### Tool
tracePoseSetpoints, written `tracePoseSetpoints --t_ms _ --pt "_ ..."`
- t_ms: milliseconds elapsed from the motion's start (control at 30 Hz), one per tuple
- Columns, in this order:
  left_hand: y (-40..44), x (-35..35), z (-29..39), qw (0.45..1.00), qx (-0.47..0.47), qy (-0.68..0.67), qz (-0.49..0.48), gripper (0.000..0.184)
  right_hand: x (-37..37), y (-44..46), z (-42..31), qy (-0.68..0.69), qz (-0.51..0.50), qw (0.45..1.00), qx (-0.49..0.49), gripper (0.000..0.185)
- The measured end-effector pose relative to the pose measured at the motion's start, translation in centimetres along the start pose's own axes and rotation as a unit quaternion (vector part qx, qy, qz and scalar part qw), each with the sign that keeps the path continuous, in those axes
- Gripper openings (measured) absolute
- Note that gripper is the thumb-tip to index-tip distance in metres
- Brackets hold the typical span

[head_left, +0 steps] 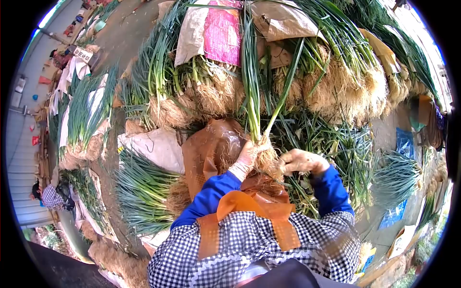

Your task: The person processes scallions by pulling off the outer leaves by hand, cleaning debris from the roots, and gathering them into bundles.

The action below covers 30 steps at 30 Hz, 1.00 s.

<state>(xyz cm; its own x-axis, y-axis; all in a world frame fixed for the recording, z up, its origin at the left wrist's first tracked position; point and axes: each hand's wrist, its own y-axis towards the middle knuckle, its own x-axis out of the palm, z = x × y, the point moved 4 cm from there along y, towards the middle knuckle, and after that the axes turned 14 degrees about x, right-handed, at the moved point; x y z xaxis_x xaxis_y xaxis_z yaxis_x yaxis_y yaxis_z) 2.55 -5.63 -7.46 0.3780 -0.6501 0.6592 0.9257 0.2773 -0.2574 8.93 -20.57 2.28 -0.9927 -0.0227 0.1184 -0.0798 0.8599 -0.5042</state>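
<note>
A heap of green onions (144,185) is lying at the left, its roots pointing toward the left edge of the brown plastic sheet (204,149). Over the sheet's right part, the left hand (246,156) is grasping the small bunch of green onions (253,115) low on the pale shanks, just above the roots (266,161). Its forearm is reaching forward and slightly inward, the fingers wrapping round the base. The leaves are running away from the body, one stalk splaying out to the right.

The bunch is probably light, fairly firm at the shanks but limp and easily creased along the leaves; the shanks may be slick, while the roots look dry, tangled and apt to snag. The pale base seems the surest hold, the leaves the poorest.

To the right, the right hand (300,161) is hovering close beside the roots, forearm angling inward, wrist bent and fingers curling; whether they are pinching any root strands, I cannot tell. Beyond it, loose leaves (338,144) are lying scattered.
</note>
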Motion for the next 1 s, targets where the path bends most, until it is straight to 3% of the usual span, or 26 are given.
tracePoseSetpoints --t_ms 33,67,100,133,200,267,367,433,467,533,567,667,700,800,833,867,933,967,1000 --pt "0.1 -0.2 -0.3 1.0 -0.002 -0.002 0.001 0.027 -0.9 -0.3 0.8 -0.231 0.116 0.957 0.129 0.022" --pt "0.3 -0.2 -0.7 1.0 0.006 0.008 -0.019 0.028 -2.0 -1.0 1.1 -0.443 0.221 0.833 0.248 0.02" --pt "0.3 -0.1 -1.0 0.999 0.012 0.02 -0.042 0.029 -3.2 -1.1 0.4 -0.46 0.35 0.768 0.275 0.023" --pt "0.5 0.2 -1.2 0.999 0.011 0.021 -0.048 0.029 -3.0 -1.1 -1.2 -0.299 0.452 0.839 0.055 0.029" --pt "0.3 0.2 -1.7 0.998 0.019 0.046 0.027 0.036 -3.4 1.6 -2.9 -0.236 0.52 0.815 0.096 0.034" --pt "0.0 0.1 -1.8 0.999 -0.005 0.031 0.044 0.038 -3.9 4.8 -3.0 -0.208 0.473 0.849 0.114 0.036" --pt "0.3 -0.8 -2.0 0.995 -0.046 -0.009 0.084 0.043 -5.0 7.1 -1.8 -0.19 0.474 0.852 0.117 0.037" --pt "-0.2 -0.8 -1.9 0.999 -0.004 0.029 -0.036 0.031 -4.8 7.4 -1.3 -0.147 0.469 0.867 0.08 0.029" --pt "-0.2 -1.1 -1.6 0.999 -0.004 0.028 -0.035 0.031 -4.7 7.5 -0.8 -0.147 0.468 0.868 0.081 0.029" --pt "-0.3 -0.9 -1.7 0.984 -0.161 -0.057 -0.044 0.034 -4.4 7.5 -0.6 -0.006 0.422 0.906 -0.003 0.02" --pt "-0.5 -0.2 -1.1 0.982 -0.169 -0.078 -0.017 0.031 -4.0 7.1 -0.3 0.115 0.367 0.923 0.022 0.014" --pt "-0.2 -0.5 -1.5 0.972 -0.195 -0.128 -0.014 0.029 -2.2 5.9 -1.6 0.212 0.325 0.922 0.0 0.016" --pt "-0.4 -0.8 -1.4 0.979 -0.167 -0.11 -0.033 0.028 -1.6 4.3 -2.5 0.187 0.288 0.939 0.025 0.016" --pt "-0.2 -0.7 -1.1 0.973 -0.144 -0.182 -0.012 0.022 0.6 0.4 -3.0 0.182 0.19 0.963 -0.057 0.015" --pt "0.0 -0.1 -0.7 0.981 -0.125 -0.146 -0.033 0.022 0.5 -0.6 -1.2 0.159 0.124 0.976 -0.085 0.015" --pt "-0.1 0.4 -0.5 0.967 -0.166 -0.181 -0.062 0.026 0.5 -2.1 0.8 0.139 0.057 0.983 -0.11 0.015" --pt "0.1 0.9 -0.3 0.967 -0.18 -0.18 -0.016 0.031 -0.5 -5.4 3.1 0.175 0.093 0.975 0.1 0.017" --pt "0.1 1.5 0.2 0.97 -0.177 -0.168 0.002 0.033 -1.6 -5.6 5.3 0.002 0.188 0.962 0.199 0.026" --pt "-0.1 1.8 0.6 0.972 -0.175 -0.156 0.019 0.034 -4.0 -4.6 14.2 -0.228 0.245 0.893 0.301 0.032"
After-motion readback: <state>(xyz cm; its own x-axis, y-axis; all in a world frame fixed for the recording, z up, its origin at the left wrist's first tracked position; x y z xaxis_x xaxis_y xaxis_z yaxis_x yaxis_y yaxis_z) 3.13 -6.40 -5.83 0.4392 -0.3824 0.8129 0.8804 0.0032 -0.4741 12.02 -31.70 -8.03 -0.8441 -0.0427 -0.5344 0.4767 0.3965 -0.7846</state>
